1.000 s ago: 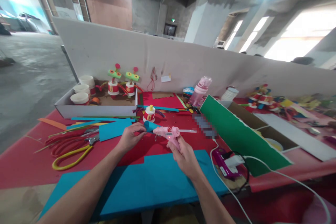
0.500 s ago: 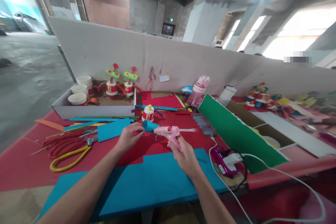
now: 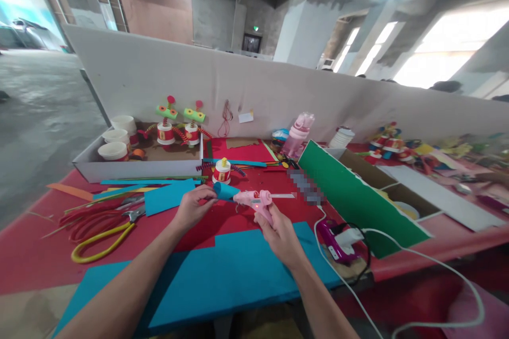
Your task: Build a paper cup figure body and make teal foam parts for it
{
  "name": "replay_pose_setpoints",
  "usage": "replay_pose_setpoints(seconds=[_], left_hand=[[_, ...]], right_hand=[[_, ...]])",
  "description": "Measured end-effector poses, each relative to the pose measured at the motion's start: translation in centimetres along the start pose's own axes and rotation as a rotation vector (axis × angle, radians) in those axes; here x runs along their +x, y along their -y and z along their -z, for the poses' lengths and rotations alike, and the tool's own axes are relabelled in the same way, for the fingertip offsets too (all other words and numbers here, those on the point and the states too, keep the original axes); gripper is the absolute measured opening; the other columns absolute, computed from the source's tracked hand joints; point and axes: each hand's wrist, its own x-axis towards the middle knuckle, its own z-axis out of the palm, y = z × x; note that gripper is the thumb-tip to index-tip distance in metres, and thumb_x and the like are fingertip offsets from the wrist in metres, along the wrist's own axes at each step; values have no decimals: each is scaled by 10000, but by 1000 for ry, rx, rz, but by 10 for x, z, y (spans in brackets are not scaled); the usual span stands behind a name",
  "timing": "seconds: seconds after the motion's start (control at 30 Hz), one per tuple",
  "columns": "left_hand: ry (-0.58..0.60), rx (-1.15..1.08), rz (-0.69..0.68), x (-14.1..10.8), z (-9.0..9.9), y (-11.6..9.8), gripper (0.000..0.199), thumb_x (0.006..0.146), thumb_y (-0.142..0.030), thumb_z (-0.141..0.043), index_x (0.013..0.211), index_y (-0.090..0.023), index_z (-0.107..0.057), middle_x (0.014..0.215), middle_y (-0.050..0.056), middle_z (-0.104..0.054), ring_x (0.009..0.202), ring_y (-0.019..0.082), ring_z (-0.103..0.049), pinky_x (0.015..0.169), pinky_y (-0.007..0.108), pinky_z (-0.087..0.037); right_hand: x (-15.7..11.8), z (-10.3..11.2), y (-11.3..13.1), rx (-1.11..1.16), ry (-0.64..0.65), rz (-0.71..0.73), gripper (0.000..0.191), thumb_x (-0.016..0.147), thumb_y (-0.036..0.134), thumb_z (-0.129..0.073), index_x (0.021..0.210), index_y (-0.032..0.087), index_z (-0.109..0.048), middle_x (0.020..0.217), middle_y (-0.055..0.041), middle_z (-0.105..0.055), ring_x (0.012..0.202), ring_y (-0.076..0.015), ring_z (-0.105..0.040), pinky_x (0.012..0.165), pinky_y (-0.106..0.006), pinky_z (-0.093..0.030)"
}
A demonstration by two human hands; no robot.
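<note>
My right hand (image 3: pixel 278 228) is wrapped round the grip of a pink glue gun (image 3: pixel 254 200), which has a clear glue stick (image 3: pixel 283 196) poking out of its back end. Between the fingers of my left hand (image 3: pixel 196 205) is a curled piece of blue paper (image 3: pixel 225 191). The gun's nozzle points left at the paper's right edge; whether they touch I cannot tell. Just behind the paper stands a red and white paper cup figure (image 3: pixel 221 172) with purple coiled arms and a yellow top. Blue sheets (image 3: pixel 238 270) lie beneath my forearms.
Yellow-handled pliers (image 3: pixel 103 241) and paper strips lie at left. Behind them, a white box (image 3: pixel 137 170) holds cups and two finished-looking figures. A green-sided box (image 3: pixel 353 204), a purple power strip (image 3: pixel 336 243) and a white cable stand at right. A pink bottle (image 3: pixel 298 135) is at the back.
The camera view has shifted slightly, moving the surroundings a little to the left. Both hands keep their holds on the blue paper and the glue gun, almost unmoved.
</note>
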Motion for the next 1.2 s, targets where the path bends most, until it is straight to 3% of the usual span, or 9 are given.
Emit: replay_pose_setpoints(seconds=[0.13,0.33,0.7,0.93,1.2], left_hand=[[4,-1,1,0,0,-1,88,818,-187,-641,740,-180,-680,792,52,-691,769,163,-649,713,261,-516],[2,-3,2,1,1,-3,96,823,-213,-641,741,-185,-682,799,52,-692,772,166,-652,710,265,-519],[3,-11,1,1,0,-4,95,810,-225,-655,730,-184,-687,779,54,-697,763,174,-659,697,266,-526],[14,-8,11,0,-1,-3,114,818,-252,-645,732,-195,-694,790,53,-704,769,176,-659,701,269,-531],[26,-15,8,-1,-1,-1,110,823,-248,-644,739,-194,-692,787,52,-701,765,172,-653,702,266,-522]], right_hand=[[0,1,1,-3,-6,7,448,959,416,-445,1312,146,-504,915,-98,-727,759,-205,-693,655,-259,-518],[-1,1,-2,-2,0,-13,428,957,419,-447,1292,160,-508,867,-81,-721,654,-188,-668,546,-240,-479],[-1,1,-1,26,-18,-25,456,953,435,-454,1315,161,-500,830,-59,-712,562,-156,-620,508,-229,-460],[-2,-2,5,46,0,-3,399,952,435,-456,1227,162,-550,872,-77,-718,637,-172,-659,543,-227,-476],[0,-3,9,56,6,5,407,949,427,-455,1251,168,-542,858,-80,-719,670,-190,-678,533,-226,-477]])
